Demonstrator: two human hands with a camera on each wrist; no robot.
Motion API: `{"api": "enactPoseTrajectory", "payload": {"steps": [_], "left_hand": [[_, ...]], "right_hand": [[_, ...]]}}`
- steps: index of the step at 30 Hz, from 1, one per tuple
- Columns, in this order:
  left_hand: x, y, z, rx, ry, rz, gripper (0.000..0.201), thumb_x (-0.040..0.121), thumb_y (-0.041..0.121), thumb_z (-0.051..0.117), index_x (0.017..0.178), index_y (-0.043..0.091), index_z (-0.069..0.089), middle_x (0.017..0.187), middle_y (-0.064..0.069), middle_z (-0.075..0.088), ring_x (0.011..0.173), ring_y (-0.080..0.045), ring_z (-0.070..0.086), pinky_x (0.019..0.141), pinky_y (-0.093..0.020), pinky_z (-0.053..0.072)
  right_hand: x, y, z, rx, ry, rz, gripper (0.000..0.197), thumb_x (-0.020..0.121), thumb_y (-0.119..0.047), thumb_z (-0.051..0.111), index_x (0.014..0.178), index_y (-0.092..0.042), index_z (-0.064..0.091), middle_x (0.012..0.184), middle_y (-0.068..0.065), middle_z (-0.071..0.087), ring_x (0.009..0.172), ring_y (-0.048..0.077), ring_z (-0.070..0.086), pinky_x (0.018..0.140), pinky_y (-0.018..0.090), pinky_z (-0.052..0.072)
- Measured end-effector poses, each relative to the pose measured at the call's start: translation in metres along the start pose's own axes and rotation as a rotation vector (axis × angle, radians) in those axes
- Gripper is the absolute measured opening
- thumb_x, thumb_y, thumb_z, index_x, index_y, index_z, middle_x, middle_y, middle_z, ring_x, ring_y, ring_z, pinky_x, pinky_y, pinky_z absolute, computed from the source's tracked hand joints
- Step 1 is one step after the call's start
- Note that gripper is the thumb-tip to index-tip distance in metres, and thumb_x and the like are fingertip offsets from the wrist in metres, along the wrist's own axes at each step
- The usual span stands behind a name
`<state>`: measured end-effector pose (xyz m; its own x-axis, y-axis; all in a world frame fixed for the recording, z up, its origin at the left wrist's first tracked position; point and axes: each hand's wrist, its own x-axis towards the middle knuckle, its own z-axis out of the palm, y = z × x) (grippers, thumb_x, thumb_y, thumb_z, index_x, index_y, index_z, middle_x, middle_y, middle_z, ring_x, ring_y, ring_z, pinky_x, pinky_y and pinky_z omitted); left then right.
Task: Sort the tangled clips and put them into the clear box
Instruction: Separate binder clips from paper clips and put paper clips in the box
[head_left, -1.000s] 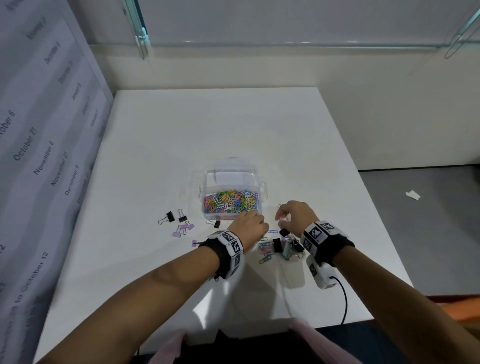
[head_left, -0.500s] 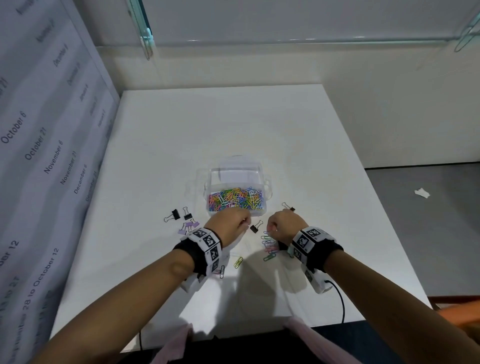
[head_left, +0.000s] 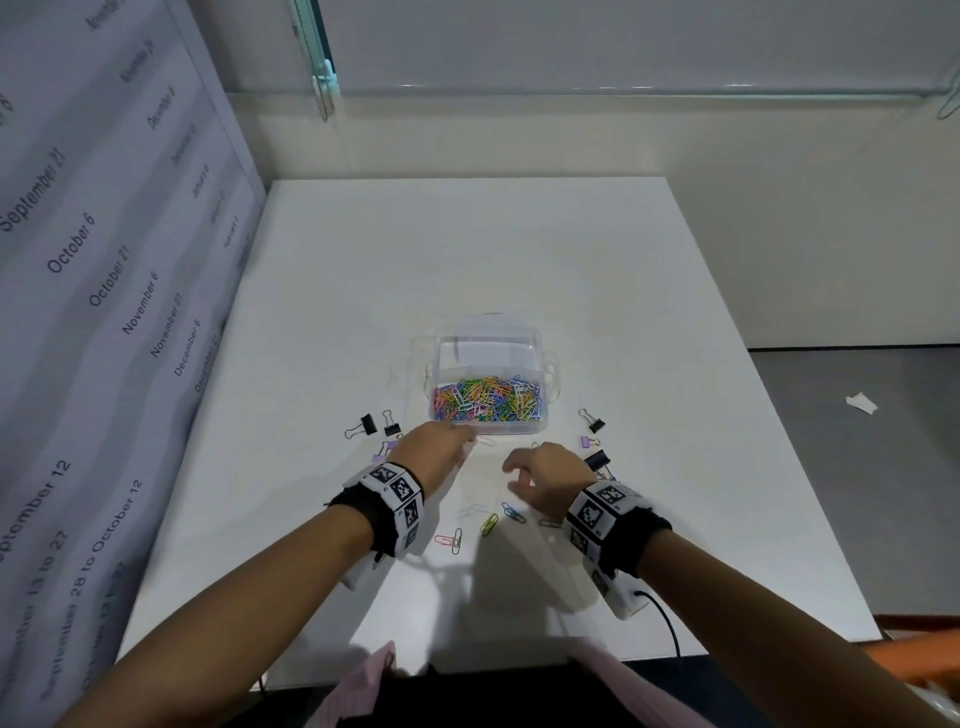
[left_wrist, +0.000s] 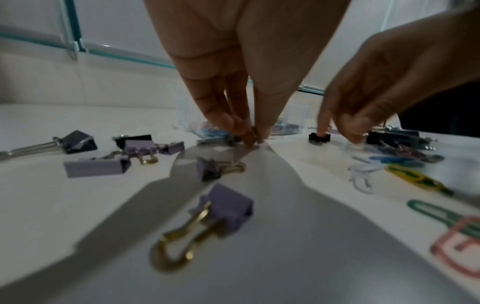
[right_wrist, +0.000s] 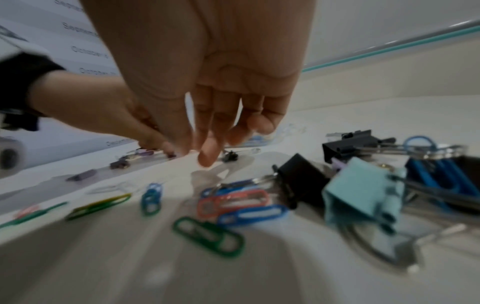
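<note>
The clear box (head_left: 548, 387) stands mid-table, holding several coloured paper clips (head_left: 488, 397). My left hand (head_left: 470, 441) reaches down just in front of it, and its thumb and fingertips (left_wrist: 253, 138) pinch together on a white paper clip (head_left: 487, 441) lying on the table. My right hand (head_left: 511, 475) hovers to the right with loosely curled, spread fingers (right_wrist: 207, 156) and holds nothing. A tangle of a mint binder clip (right_wrist: 363, 197), black binder clips (right_wrist: 301, 176) and blue paper clips lies by the right wrist, mostly hidden in the head view.
Loose paper clips (head_left: 488, 524) lie between my wrists. Black binder clips (head_left: 368, 425) and purple ones (left_wrist: 231, 205) sit left of the left hand; more black and purple ones (head_left: 592, 422) lie to the right of the box. A calendar-print wall runs along the table's left edge.
My hands, close together over the tangle earlier, have drawn apart. The right hand has opened and pulled back toward me; the left fingertips have dropped to the table in front of the box.
</note>
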<state>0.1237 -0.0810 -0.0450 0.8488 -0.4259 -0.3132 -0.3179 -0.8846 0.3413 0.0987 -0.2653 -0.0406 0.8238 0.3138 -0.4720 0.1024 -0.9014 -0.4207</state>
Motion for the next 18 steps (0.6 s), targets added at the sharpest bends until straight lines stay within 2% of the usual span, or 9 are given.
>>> {"api": "enactPoseTrajectory", "payload": {"steps": [3,7,10,12,15,16,18], "left_hand": [[-0.001,0.002,0.006,0.186,-0.02,0.081,0.036,0.093,0.011,0.044,0.129,0.014,0.045,0.119,-0.016,0.056,0.109,-0.033,0.055,0.085,-0.042,0.051],[-0.004,0.005,0.01,0.29,-0.036,0.119,0.047,0.095,0.008,0.039,0.14,0.018,0.034,0.124,-0.018,0.046,0.116,-0.034,0.046,0.087,-0.042,0.044],[-0.005,0.007,0.012,0.287,0.018,0.207,0.048,0.093,0.006,0.041,0.138,0.023,0.04,0.122,-0.016,0.047,0.115,-0.033,0.045,0.089,-0.04,0.041],[-0.008,0.007,0.012,0.293,0.035,0.283,0.05,0.088,0.005,0.048,0.132,0.028,0.048,0.119,-0.013,0.049,0.112,-0.03,0.047,0.089,-0.04,0.042],[-0.016,0.011,0.013,0.326,0.01,0.375,0.038,0.075,0.017,0.065,0.11,0.033,0.065,0.101,-0.006,0.06,0.094,-0.027,0.058,0.076,-0.037,0.048],[-0.018,0.012,0.014,0.316,-0.01,0.384,0.033,0.077,0.022,0.063,0.108,0.033,0.066,0.102,-0.004,0.06,0.094,-0.027,0.058,0.077,-0.038,0.048],[-0.02,0.017,0.018,0.248,-0.033,0.382,0.032,0.084,0.03,0.056,0.115,0.028,0.061,0.114,-0.005,0.055,0.102,-0.027,0.052,0.086,-0.04,0.045]], "right_hand": [[0.004,0.006,-0.007,0.009,0.108,0.087,0.032,0.086,-0.018,0.046,0.117,-0.02,0.056,0.118,0.012,0.061,0.112,0.029,0.052,0.091,0.038,0.046],[0.005,0.018,-0.014,-0.05,0.076,0.107,0.034,0.086,-0.016,0.046,0.117,-0.021,0.058,0.122,0.008,0.059,0.116,0.027,0.05,0.096,0.04,0.046],[0.006,0.028,-0.02,-0.049,0.111,0.112,0.034,0.087,-0.014,0.046,0.12,-0.019,0.057,0.12,0.011,0.058,0.117,0.028,0.049,0.097,0.038,0.045],[0.004,0.032,-0.024,-0.038,0.115,0.094,0.036,0.086,-0.011,0.048,0.121,-0.017,0.055,0.117,0.011,0.058,0.115,0.027,0.05,0.097,0.036,0.044],[-0.004,0.038,-0.03,-0.038,0.073,0.046,0.032,0.08,-0.011,0.054,0.11,-0.017,0.06,0.107,0.006,0.06,0.107,0.024,0.051,0.093,0.032,0.042],[-0.007,0.039,-0.031,-0.052,0.045,0.027,0.029,0.078,-0.012,0.055,0.105,-0.018,0.061,0.101,0.003,0.06,0.104,0.023,0.051,0.091,0.032,0.043],[-0.017,0.043,-0.03,-0.083,-0.005,0.01,0.027,0.074,-0.016,0.058,0.101,-0.02,0.061,0.084,-0.008,0.051,0.097,0.02,0.048,0.086,0.03,0.042]]}}
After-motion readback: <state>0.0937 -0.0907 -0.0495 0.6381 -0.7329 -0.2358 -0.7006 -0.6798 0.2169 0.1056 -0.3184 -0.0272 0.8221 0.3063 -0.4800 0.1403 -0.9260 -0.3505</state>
